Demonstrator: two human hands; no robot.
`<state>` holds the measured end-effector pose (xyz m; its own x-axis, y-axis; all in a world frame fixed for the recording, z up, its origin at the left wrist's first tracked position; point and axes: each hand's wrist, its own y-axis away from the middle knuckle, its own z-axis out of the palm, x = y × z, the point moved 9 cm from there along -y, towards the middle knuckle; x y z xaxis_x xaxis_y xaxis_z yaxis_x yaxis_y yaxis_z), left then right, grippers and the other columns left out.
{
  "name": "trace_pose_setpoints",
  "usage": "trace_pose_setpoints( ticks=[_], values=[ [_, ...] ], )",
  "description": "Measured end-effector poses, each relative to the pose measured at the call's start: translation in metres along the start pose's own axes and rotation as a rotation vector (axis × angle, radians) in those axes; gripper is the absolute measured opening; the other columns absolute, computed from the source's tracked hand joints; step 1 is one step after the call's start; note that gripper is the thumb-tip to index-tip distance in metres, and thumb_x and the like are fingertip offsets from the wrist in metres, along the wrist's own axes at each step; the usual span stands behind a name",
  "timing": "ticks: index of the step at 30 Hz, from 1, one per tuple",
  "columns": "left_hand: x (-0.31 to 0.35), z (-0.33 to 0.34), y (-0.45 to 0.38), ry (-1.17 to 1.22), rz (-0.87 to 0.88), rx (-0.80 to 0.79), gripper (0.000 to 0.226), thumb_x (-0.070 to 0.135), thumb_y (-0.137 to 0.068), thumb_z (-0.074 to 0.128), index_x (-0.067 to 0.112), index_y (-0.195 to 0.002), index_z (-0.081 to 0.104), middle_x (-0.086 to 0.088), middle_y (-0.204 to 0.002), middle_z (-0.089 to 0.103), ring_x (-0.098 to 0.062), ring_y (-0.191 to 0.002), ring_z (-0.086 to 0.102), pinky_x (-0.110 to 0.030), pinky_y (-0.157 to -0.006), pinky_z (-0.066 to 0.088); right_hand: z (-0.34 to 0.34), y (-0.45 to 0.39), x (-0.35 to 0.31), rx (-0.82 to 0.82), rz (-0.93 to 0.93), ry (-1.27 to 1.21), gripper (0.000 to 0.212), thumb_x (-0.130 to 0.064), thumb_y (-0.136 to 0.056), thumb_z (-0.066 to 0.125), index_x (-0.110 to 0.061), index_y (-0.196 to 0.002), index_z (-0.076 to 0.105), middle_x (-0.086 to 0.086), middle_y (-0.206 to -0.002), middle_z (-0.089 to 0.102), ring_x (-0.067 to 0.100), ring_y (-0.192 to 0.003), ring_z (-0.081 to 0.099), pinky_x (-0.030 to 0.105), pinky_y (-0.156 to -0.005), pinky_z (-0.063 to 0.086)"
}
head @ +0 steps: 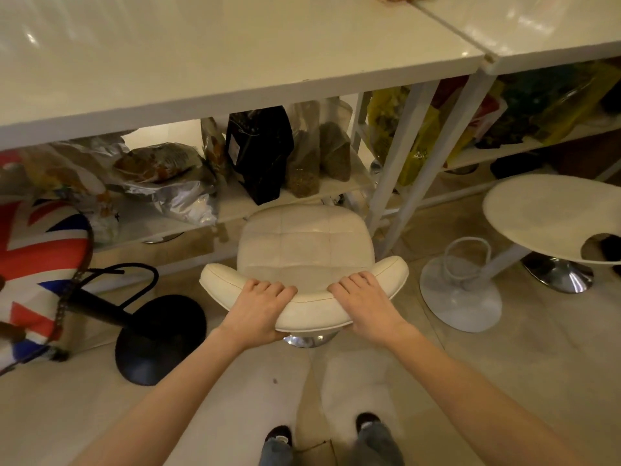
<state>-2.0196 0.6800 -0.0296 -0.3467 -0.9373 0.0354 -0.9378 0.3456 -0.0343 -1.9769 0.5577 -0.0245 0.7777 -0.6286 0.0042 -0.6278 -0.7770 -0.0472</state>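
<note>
Stool (305,243), cream padded, stands on the floor (470,381) at 12 o'clock from the feet (279,435), just before the counter (235,62). Left hand (260,307) and right hand (366,304) each grasp its curved backrest (312,312), fingers curled over the top. Black round base (161,338) at 9 o'clock.

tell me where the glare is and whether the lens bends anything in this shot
Head view: warm, yellowish light; glare patches on the glossy white tabletop; the wide lens bows its front edge; the shelf bags beneath lie in shadow; the left hand and right hand gripping the cream stool backrest look sharp.
</note>
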Motion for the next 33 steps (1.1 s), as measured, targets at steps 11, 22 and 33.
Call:
trace_pose_setpoints(
  ticks=[11, 22, 33],
  values=[
    [0.049, 0.006, -0.025, 0.035, -0.278, -0.021, 0.069, 0.054, -0.050, 0.073, 0.022, -0.108, 0.050, 0.000, -0.090, 0.065, -0.023, -0.077, 0.063, -0.036, -0.074, 0.048, 0.001, 0.010, 0.057, -0.071, -0.224, -0.016, 0.070, -0.027, -0.031, 0.085, -0.016, -0.097, 0.061, 0.002, -0.084, 0.062, 0.023, -0.077, 0.060, 0.033, -0.077, 0.029],
    [0.058, 0.006, -0.037, 0.081, -0.404, -0.111, 0.072, 0.049, -0.061, 0.074, 0.022, -0.122, 0.047, -0.004, -0.110, 0.061, -0.027, -0.098, 0.058, -0.040, -0.090, 0.040, -0.003, 0.007, 0.070, -0.064, -0.313, -0.026, 0.068, -0.028, -0.031, 0.085, -0.015, -0.094, 0.063, 0.002, -0.081, 0.063, 0.024, -0.073, 0.061, 0.032, -0.076, 0.029],
    [0.051, 0.005, -0.035, 0.075, -0.400, -0.104, 0.072, 0.049, -0.059, 0.076, 0.022, -0.120, 0.048, -0.002, -0.107, 0.062, -0.025, -0.096, 0.058, -0.040, -0.088, 0.040, -0.006, 0.004, 0.065, -0.030, -0.338, -0.007, 0.067, -0.030, -0.032, 0.086, -0.015, -0.093, 0.062, 0.003, -0.082, 0.063, 0.024, -0.073, 0.061, 0.032, -0.076, 0.030]
  ],
)
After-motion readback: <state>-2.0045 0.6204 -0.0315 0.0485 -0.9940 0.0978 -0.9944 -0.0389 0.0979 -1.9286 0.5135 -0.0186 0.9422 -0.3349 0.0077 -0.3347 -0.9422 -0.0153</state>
